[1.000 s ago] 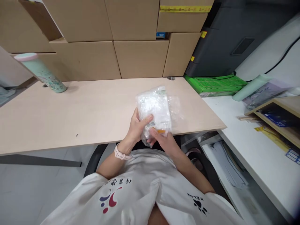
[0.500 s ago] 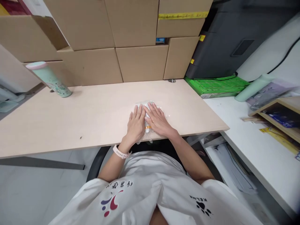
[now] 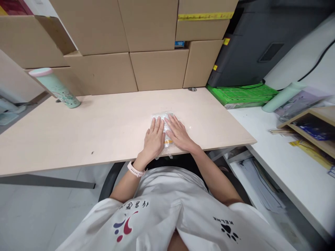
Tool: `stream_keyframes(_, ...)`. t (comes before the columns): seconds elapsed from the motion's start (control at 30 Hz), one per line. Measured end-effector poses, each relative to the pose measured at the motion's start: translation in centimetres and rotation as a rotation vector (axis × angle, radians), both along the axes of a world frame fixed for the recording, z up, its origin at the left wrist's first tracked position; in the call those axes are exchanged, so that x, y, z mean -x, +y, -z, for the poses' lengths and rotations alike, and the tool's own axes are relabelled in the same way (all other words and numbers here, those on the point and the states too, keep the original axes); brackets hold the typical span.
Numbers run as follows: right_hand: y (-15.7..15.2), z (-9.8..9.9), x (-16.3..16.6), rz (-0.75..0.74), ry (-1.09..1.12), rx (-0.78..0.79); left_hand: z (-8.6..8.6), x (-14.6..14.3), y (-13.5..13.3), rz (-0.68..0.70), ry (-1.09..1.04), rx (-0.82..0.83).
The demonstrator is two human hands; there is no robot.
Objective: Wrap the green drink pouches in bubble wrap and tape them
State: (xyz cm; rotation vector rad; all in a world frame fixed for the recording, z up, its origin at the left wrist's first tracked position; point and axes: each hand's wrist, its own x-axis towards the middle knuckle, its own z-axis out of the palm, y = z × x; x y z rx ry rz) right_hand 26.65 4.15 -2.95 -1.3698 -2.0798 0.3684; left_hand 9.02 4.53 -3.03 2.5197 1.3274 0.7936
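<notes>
A clear plastic bag [image 3: 166, 134] with white contents and an orange strip lies flat on the light wooden desk [image 3: 104, 129], near its front edge. My left hand [image 3: 154, 137] presses on the bag's left part with fingers stretched out flat. My right hand [image 3: 179, 134] lies flat on its right part, fingers apart. Both palms face down and cover most of the bag. A pale watch sits on my left wrist.
A mint-green bottle [image 3: 54, 87] stands at the desk's back left. Stacked cardboard boxes [image 3: 146, 45] line the back. To the right are a green crate [image 3: 240, 94], a dark machine [image 3: 261, 42] and a white side table [image 3: 288, 164] with a wooden tray.
One second ago both hands held the bag up above the desk edge. They have since laid it down and flattened onto it; in the last half second they barely shifted.
</notes>
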Motion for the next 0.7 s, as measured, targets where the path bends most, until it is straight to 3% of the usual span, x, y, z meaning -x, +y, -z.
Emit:
stream_keyframes(0.13, -0.1, 0.7, -1.4, 0.338, 0.292, -0.034, -0.3, 1.5, -2.0, 0.040, -0.138, 0.147)
stream_keyframes(0.2, -0.2, 1.0, -1.8, 0.408, 0.316, -0.008, -0.6, 2.0, -3.0, 0.076, -0.176, 0.239)
stream_keyframes(0.33, -0.4, 0.1, -1.6, 0.248, 0.296, -0.104, -1.2, 1.4, -3.9, 0.073, -0.339, 0.318)
stream_keyframes(0.5, -0.3, -4.2, 0.8, 0.131, 0.140, -0.270, -2.1, -0.8, -3.7, 0.098, -0.804, 0.519)
stream_keyframes(0.6, 0.1, -6.1, 2.5, -0.050, -0.002, -0.302, -2.5, -1.3, -3.6, 0.143, -1.112, 0.698)
stream_keyframes(0.7, 0.7, -6.2, 3.2, -0.203, -0.049, -0.322, -2.0, -0.6, -3.1, 0.001, -1.300, 0.855)
